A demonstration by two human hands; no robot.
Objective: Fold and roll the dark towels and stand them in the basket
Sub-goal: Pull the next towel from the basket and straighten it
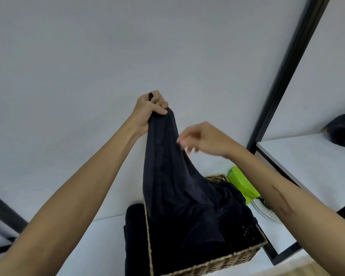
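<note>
My left hand (147, 111) is raised high and clenched on one end of a dark navy towel (165, 166). The towel hangs down from that fist into a woven basket (227, 259) below, where more dark cloth (233, 212) lies bunched. My right hand (203, 139) hovers at the towel's right edge, blurred, fingers apart and curled, fingertips at the cloth without a clear grip. Another dark towel (133, 236) lies folded on the table just left of the basket.
The basket stands on a white table (100, 246) against a pale wall. A lime-green box (241, 182) and a white plate (265, 212) sit behind the basket to the right. A mirror with a black frame (283, 76) reflects a dark cloth heap (343, 132).
</note>
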